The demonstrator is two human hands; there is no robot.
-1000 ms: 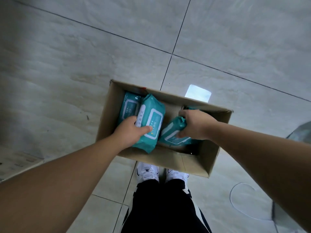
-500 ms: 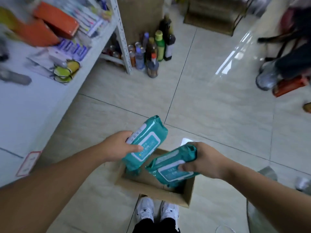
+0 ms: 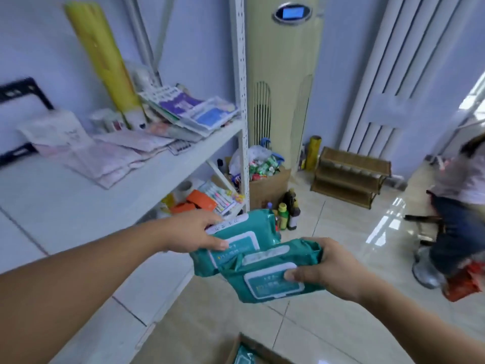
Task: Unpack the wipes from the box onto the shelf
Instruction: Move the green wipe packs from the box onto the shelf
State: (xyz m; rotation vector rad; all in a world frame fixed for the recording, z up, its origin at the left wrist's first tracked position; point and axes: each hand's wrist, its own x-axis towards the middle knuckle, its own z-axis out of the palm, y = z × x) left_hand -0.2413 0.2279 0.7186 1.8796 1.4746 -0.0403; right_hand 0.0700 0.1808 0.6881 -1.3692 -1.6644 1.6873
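Wipes fill both my hands, one teal pack in each, held near the middle of the frame above the tiled floor (image 3: 328, 324). My left hand (image 3: 194, 233) grips the upper wipes pack (image 3: 236, 240) by its left end, thumb pressed on the white label face and fingers curled over the top edge. My right hand (image 3: 330, 269) clamps the lower wipes pack (image 3: 267, 277) from its right end, thumb flat on the white flap and fingers wrapped behind. The lower pack overlaps the upper one, its left corner lying across the upper pack's front, so the two touch.

The cardboard box (image 3: 236, 348) sits on the floor at the bottom edge of the frame, only its near corner showing, with one more teal pack (image 3: 244, 357) visible inside.

The white metal shelf (image 3: 110, 185) runs across the left half of the frame; its board carries papers and booklets (image 3: 183, 111), and a yellow roll (image 3: 105, 56) leans upright at the back. The lower tier holds orange packets (image 3: 202, 200) and pens. Both packs are to the right of the shelf's front edge, not over the board.

Bottles (image 3: 288, 214) stand on the floor just behind the packs, beside a carton of snacks (image 3: 265, 185). A tall cream air conditioner (image 3: 283, 82) stands in the upper middle, and another person (image 3: 459, 206) is at the right edge.
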